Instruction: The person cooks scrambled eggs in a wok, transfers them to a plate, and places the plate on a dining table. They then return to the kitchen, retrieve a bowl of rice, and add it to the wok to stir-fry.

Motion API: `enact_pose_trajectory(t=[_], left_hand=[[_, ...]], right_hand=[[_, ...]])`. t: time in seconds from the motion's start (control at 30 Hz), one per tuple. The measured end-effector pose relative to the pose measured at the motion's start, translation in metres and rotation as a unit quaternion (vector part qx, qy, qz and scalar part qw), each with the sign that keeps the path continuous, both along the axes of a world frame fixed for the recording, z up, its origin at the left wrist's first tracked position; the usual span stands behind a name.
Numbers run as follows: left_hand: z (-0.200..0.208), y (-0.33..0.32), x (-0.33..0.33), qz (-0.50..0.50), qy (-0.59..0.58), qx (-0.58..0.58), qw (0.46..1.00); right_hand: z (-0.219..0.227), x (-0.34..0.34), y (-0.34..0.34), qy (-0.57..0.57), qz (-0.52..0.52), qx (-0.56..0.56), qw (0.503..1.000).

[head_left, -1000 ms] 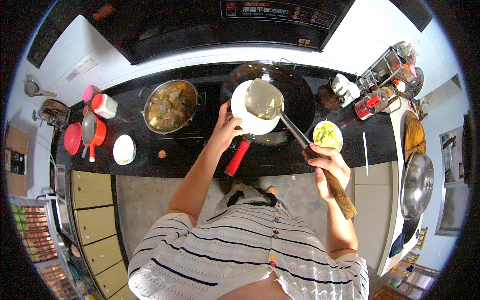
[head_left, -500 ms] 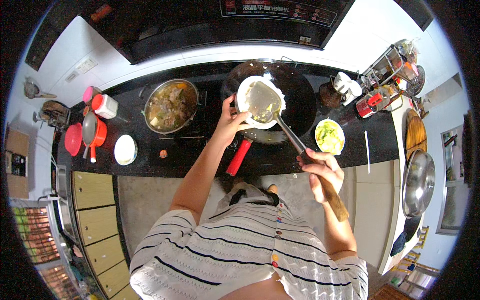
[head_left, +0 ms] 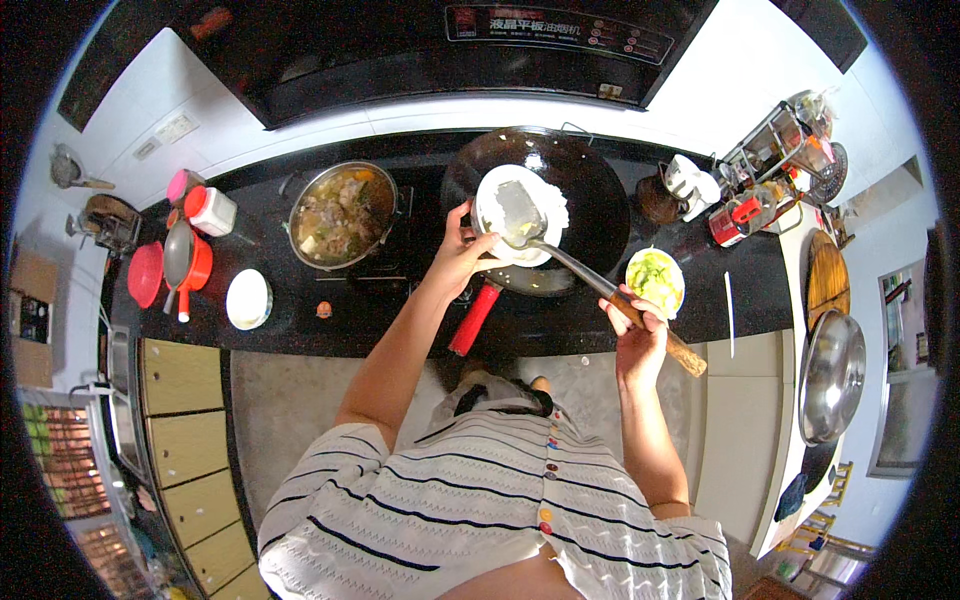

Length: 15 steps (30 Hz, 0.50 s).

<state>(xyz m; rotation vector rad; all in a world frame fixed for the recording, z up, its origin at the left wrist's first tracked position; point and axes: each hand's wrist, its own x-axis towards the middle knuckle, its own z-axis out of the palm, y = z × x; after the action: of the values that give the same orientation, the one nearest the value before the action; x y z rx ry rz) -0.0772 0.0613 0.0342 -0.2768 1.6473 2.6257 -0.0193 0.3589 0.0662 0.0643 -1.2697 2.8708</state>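
My left hand (head_left: 462, 250) is closed on the rim of a white bowl (head_left: 489, 196), held tilted over the black wok (head_left: 598, 190). Inside the bowl lies the flat metal blade of a wok spatula (head_left: 578, 266), with a few yellowish bits by it. My right hand (head_left: 638, 328) grips this spatula by its wooden handle, which points down to the right. White lumpy food (head_left: 556, 208) shows along the bowl's right edge; whether it sits in the bowl or the wok I cannot tell. The wok's red handle (head_left: 474, 320) juts toward me.
A pot of stew (head_left: 345, 215) stands left of the wok. Right of it is a bowl of chopped green vegetables (head_left: 655, 284). Farther left are a white bowl (head_left: 249, 299), an orange pan (head_left: 198, 262) and jars. A metal lid (head_left: 833, 378) lies at the right.
My right hand has moved up and slightly left, and the spatula handle lies flatter. The blade has shifted a little lower within the bowl. My left hand keeps its hold.
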Motion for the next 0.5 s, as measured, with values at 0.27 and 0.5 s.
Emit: enact_pose_trajectory(t=[0.27, 0.5], left_hand=[[0.018, -0.001, 0.009, 0.019, -0.004, 0.046, 0.999], [0.04, -0.036, 0.045, 0.047, -0.01, 0.082, 0.995]], right_hand=[[0.031, -0.014, 0.011, 0.07, -0.069, 0.032, 0.995], [0.067, -0.031, -0.004, 0.414, -0.154, 0.545, 0.713]])
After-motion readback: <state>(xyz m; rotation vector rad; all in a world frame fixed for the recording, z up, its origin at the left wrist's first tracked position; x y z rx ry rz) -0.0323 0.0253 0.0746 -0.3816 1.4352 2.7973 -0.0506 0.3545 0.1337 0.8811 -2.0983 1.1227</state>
